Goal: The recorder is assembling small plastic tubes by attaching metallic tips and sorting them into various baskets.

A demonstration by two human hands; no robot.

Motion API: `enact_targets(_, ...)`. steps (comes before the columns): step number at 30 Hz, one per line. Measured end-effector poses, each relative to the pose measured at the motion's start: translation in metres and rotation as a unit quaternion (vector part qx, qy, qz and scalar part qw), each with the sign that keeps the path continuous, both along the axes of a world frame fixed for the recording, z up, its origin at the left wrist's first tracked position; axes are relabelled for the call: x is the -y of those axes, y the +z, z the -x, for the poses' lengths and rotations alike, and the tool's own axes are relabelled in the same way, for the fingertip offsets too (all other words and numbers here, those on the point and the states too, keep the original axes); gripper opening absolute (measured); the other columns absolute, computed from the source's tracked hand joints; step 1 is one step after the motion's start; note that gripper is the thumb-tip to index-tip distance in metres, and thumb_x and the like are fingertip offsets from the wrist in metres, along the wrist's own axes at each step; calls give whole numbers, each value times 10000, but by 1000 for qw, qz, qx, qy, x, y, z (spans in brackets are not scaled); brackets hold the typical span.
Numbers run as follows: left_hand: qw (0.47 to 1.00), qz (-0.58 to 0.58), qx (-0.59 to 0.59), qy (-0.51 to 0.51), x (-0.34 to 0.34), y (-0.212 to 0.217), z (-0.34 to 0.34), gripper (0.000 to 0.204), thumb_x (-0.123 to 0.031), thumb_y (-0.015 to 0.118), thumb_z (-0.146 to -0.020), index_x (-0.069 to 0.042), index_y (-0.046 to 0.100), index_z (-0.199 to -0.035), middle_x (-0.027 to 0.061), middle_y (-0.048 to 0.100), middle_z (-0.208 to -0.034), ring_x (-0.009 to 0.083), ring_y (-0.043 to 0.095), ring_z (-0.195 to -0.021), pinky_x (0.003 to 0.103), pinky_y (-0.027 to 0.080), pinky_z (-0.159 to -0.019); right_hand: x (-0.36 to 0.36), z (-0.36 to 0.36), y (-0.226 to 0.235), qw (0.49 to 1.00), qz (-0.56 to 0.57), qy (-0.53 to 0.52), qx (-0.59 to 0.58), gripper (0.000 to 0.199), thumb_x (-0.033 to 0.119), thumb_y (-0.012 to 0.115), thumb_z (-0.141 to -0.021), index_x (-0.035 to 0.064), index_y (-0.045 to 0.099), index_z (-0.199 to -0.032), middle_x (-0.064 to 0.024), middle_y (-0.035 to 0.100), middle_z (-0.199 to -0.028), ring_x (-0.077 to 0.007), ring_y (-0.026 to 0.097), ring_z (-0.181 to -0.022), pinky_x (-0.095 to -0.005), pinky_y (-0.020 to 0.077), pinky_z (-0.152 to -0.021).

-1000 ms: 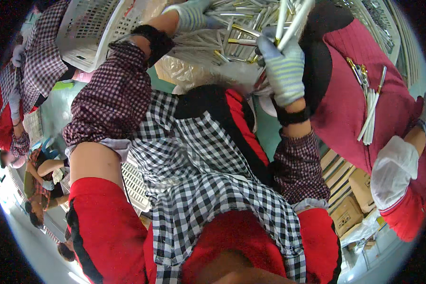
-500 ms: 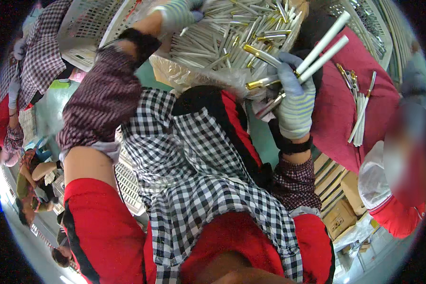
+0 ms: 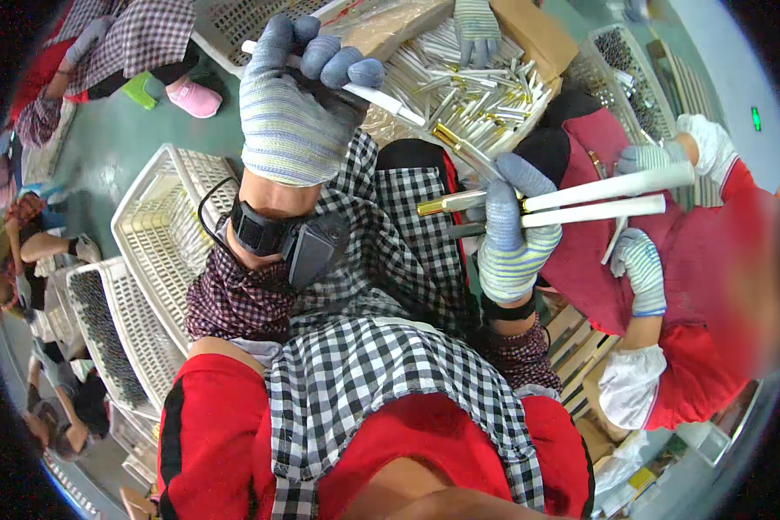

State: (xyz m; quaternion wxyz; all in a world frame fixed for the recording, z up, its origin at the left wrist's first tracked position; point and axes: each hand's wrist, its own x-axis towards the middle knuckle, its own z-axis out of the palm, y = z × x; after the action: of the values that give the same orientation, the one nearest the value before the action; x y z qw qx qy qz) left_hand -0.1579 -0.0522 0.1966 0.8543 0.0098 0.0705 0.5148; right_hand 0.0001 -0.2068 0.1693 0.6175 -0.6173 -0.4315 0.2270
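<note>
My left hand (image 3: 290,126), in a striped grey-fingered glove, is raised and closed around a slim white rod (image 3: 388,102) with a silvery end. That end points at the gold-ended metal sleeve (image 3: 464,149) jutting from my right hand (image 3: 518,247), very close to it; I cannot tell whether they touch. Also gloved, my right hand grips several pieces: thick white handles (image 3: 611,188) stick out to the right, gold and dark metal ends to the left. Beyond both hands, a cardboard box (image 3: 541,39) holds a heap of similar white rods (image 3: 442,74), some with gold or silver ends.
Another person's gloved hand (image 3: 476,33) reaches into the box. At right, a co-worker's gloved hands (image 3: 641,273) work over a dark red cloth (image 3: 580,247). White plastic baskets (image 3: 160,234) stand at left; a basket of dark pieces (image 3: 628,74) is at far right.
My left hand has come back from the box toward me with a white rod. My right hand has lowered slightly, still gripping its pieces. Co-workers' hands have appeared in the box and at right.
</note>
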Motion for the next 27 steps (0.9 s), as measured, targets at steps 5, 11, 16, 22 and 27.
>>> enact_targets(5,999,-38,27,17,11,-8,20,292,-319,483,-923,-98,478,-733,-47,222,-560,111,250,-517,283,298,-555,4,23,-2,1000,-18,9,-3,192,35,603,-830,8,612,-1020,-40,611,-840,-74,515,-595,-220,426,-529)
enact_targets(11,998,-60,-6,32,13,-15,32,335,-357,476,-920,-120,459,-685,-50,207,-532,106,237,-481,279,289,-514,-2,22,-13,945,-128,38,298,217,43,637,-802,16,594,-1013,-122,619,-932,-246,606,-766,-314,490,-691)
enact_targets(16,995,-86,27,36,15,-20,35,397,-402,456,-924,-145,429,-623,-67,184,-489,91,209,-417,259,261,-430,5,27,-4,947,-86,128,282,256,60,623,-833,-6,584,-1077,-127,641,-915,-210,618,-756,-300,501,-667)
enact_targets(22,956,-244,161,-23,22,-8,25,478,-444,441,-927,-167,329,-554,-72,215,-447,83,188,-360,254,207,-350,17,45,-3,964,99,130,-211,350,181,566,-889,-47,517,-1150,-66,572,-726,-111,516,-537,-223,425,-465)
enact_targets(27,962,-271,-22,26,28,5,20,475,-457,423,-933,-167,327,-569,-57,222,-461,79,203,-370,244,206,-355,21,50,-15,989,70,75,-108,399,263,566,-887,-32,522,-1153,-45,543,-651,-92,485,-520,-217,385,-448)
